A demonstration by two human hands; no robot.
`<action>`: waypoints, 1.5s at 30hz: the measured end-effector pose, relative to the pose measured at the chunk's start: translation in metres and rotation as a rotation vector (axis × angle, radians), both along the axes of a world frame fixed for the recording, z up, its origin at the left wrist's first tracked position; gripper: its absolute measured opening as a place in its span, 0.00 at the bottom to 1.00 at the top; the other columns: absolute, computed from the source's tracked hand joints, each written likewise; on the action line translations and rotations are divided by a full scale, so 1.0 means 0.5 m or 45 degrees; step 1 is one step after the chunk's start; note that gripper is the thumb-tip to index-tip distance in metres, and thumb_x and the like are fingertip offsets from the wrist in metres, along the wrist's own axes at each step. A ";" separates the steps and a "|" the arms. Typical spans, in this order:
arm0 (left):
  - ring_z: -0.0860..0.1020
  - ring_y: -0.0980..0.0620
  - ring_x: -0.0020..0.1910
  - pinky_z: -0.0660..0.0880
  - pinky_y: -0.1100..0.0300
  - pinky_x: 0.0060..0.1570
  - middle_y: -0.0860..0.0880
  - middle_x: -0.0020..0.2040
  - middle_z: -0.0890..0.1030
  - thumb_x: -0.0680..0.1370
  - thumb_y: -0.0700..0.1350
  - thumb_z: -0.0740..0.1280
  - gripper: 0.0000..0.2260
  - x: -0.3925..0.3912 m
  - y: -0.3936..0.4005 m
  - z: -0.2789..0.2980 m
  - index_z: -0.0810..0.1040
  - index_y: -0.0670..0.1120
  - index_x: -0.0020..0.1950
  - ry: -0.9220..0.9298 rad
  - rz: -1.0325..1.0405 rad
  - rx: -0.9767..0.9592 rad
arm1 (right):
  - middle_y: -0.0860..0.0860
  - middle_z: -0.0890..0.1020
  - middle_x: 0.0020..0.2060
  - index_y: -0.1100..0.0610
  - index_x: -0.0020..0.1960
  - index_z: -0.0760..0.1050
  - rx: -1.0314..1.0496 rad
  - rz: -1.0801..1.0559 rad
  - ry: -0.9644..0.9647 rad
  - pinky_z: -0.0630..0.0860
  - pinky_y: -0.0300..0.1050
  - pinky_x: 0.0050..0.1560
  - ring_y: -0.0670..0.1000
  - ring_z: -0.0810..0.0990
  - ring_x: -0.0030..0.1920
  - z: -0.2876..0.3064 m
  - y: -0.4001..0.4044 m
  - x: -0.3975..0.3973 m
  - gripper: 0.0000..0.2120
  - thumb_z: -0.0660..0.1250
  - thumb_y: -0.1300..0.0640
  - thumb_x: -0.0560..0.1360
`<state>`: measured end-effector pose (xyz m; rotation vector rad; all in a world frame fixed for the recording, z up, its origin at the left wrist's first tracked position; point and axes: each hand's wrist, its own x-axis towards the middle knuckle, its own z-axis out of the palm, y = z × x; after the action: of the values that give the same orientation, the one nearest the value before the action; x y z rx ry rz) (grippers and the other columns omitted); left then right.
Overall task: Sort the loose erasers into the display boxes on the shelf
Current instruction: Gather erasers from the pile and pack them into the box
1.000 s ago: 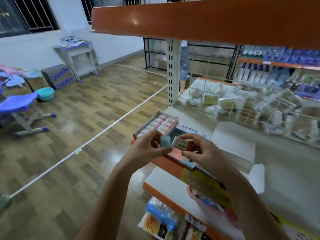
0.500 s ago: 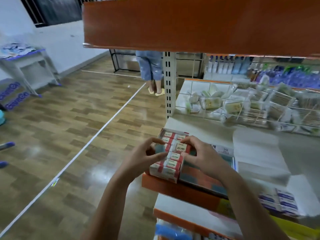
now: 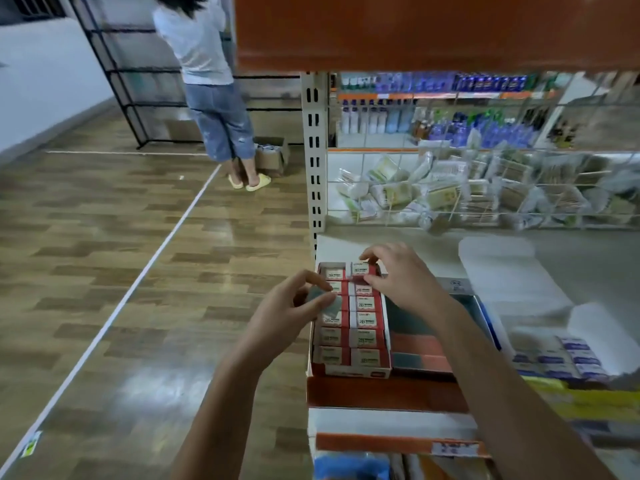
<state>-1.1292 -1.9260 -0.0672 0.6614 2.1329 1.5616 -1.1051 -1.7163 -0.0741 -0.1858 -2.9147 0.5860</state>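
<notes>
Lower shelf [image 3: 388, 415]: nearest, under the forearms; an orange price rail runs along its front edge; blurred packets sit below it.
Left hand [image 3: 287, 313]: at the left rim of the box; thumb and fingers curl round a small grey-blue eraser [image 3: 322, 301], blurred, held just above the left column; whether it touches the rows beneath I cannot tell.
Display box [image 3: 349, 370]: red and white card, on the near left corner of the working shelf; two columns of sleeved erasers fill it near to far; its near wall sits close to the shelf lip.
Right hand [image 3: 405, 278]: over the far end of the box; fingertips bent onto the far right eraser in the box [image 3: 360, 270], thumb pressing beside it; seemingly seating it, not lifting.
Handling: judged light, small, firm with a little give; paper sleeves probably slick; best pinched across the short sides; the card walls look thin and would shift under a hard push.
Second box [image 3: 426, 344]: touching the first on its right; darker rows, blurred.
Room: open floor drops away left of the box; bare shelf far and right; the upright post [image 3: 313, 150] and wire basket [image 3: 485, 188] bound the far side; the orange shelf above limits lifting.
</notes>
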 end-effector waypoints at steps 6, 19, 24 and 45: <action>0.80 0.57 0.46 0.78 0.62 0.44 0.52 0.48 0.82 0.74 0.41 0.69 0.12 -0.013 -0.005 -0.001 0.75 0.55 0.54 0.005 -0.139 -0.022 | 0.46 0.74 0.58 0.51 0.60 0.74 0.108 -0.074 0.027 0.62 0.41 0.61 0.47 0.66 0.62 -0.015 0.001 0.007 0.14 0.65 0.52 0.75; 0.71 0.57 0.53 0.64 0.70 0.47 0.55 0.55 0.74 0.75 0.51 0.68 0.16 0.011 0.156 0.019 0.75 0.54 0.62 0.823 -0.264 -0.454 | 0.50 0.77 0.53 0.56 0.60 0.75 -0.010 -0.509 0.171 0.66 0.40 0.50 0.50 0.73 0.55 0.041 0.099 0.168 0.13 0.65 0.54 0.76; 0.70 0.51 0.59 0.71 0.57 0.54 0.51 0.59 0.76 0.75 0.50 0.67 0.17 0.037 0.234 -0.001 0.71 0.51 0.63 1.057 -0.287 -0.617 | 0.52 0.76 0.55 0.56 0.62 0.73 -0.048 -0.694 0.064 0.69 0.43 0.52 0.52 0.73 0.54 0.019 0.109 0.229 0.16 0.64 0.52 0.76; 0.74 0.53 0.54 0.72 0.62 0.48 0.51 0.56 0.79 0.78 0.49 0.65 0.12 0.064 0.259 -0.016 0.73 0.49 0.61 0.976 -0.178 -0.674 | 0.54 0.81 0.49 0.57 0.59 0.73 -0.119 -0.763 -0.101 0.66 0.41 0.39 0.50 0.74 0.42 -0.011 0.082 0.252 0.12 0.60 0.51 0.79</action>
<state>-1.0971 -1.7964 -0.0752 1.3122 2.7832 0.6370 -0.9789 -1.6753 -0.0795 -1.0628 -2.6867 0.6089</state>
